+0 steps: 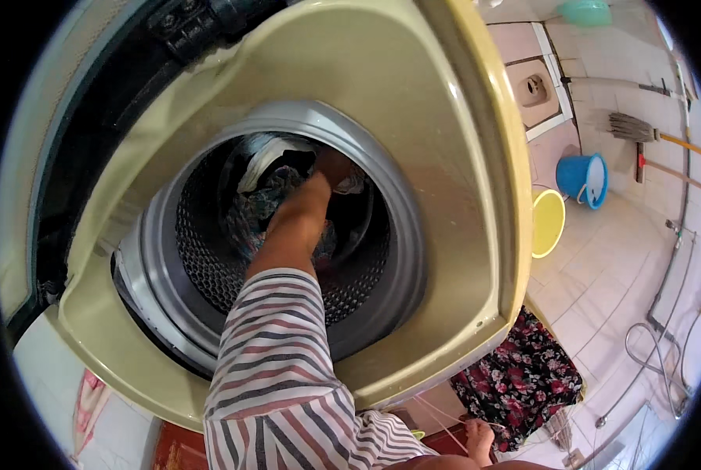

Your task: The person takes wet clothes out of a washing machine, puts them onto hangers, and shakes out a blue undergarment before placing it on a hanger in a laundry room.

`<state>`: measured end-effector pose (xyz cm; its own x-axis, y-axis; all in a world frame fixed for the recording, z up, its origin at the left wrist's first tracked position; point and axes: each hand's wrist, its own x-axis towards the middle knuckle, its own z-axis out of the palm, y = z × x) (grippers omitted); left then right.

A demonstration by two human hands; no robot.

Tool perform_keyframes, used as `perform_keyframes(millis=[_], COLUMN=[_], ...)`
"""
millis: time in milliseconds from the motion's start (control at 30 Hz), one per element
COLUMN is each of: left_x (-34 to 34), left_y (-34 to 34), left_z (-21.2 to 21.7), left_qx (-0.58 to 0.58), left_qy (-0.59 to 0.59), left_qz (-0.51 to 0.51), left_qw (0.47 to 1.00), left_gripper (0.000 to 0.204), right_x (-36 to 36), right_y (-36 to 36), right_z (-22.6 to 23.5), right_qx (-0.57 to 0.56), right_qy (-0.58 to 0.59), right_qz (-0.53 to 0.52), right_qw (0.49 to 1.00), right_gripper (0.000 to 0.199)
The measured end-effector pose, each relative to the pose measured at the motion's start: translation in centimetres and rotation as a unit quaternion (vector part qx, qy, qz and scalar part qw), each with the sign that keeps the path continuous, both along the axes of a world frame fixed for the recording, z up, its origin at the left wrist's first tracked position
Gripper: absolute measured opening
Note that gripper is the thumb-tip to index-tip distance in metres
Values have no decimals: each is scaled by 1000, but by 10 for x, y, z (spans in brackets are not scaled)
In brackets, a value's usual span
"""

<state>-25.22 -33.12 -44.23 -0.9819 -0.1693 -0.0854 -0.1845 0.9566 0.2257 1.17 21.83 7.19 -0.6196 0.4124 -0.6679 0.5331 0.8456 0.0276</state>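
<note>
My left arm, in a striped sleeve, reaches down into the drum point(201, 270) of a front-opening washing machine. My left hand point(335, 167) is deep inside, in shadow, at the far right of a heap of damp-looking laundry. Its fingers are hidden, so whether it grips anything does not show. The heap includes a white cloth point(268, 163) and a patterned blue-grey garment point(276, 192). A grey rubber seal point(409, 258) rings the opening, set in a yellowish-green casing point(452, 227). My right hand is not in view; some bare skin shows along the lower edge.
The dark-hinged lid point(52, 141) stands raised at left. On the tiled floor at right are a yellow bucket point(548, 224), a blue bucket point(593, 182) and a mop point(634, 127). Flowered black cloth point(523, 384) lies near a bare foot point(480, 440). A hose point(646, 362) hangs at far right.
</note>
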Motion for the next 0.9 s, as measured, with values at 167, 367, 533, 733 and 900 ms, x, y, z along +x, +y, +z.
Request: perform_keyframes(millis=[167, 367, 533, 733, 900], left_x=[37, 82, 39, 24, 90], left_y=[-18, -31, -15, -31, -74], left_z=[57, 61, 45, 203, 340], left_qx=[147, 56, -74, 146, 509], left_qy=[-7, -51, -47, -175, -22], left_qz=[-104, -178, -161, -23, 203], left_qw=[984, 981, 983, 973, 836], left_gripper=[35, 30, 31, 32, 19], right_x=[-18, -38, -32, -17, -11], right_y=[-26, -51, -41, -32, -13], right_z=[-26, -49, -62, -71, -82], right_qx=[-75, -90, -97, -114, -144], right_qy=[4, -16, -18, 7, 74], right_qz=[0, 26, 53, 83, 246], right_qw=[997, 995, 994, 990, 956], right_gripper=[19, 19, 21, 22, 17])
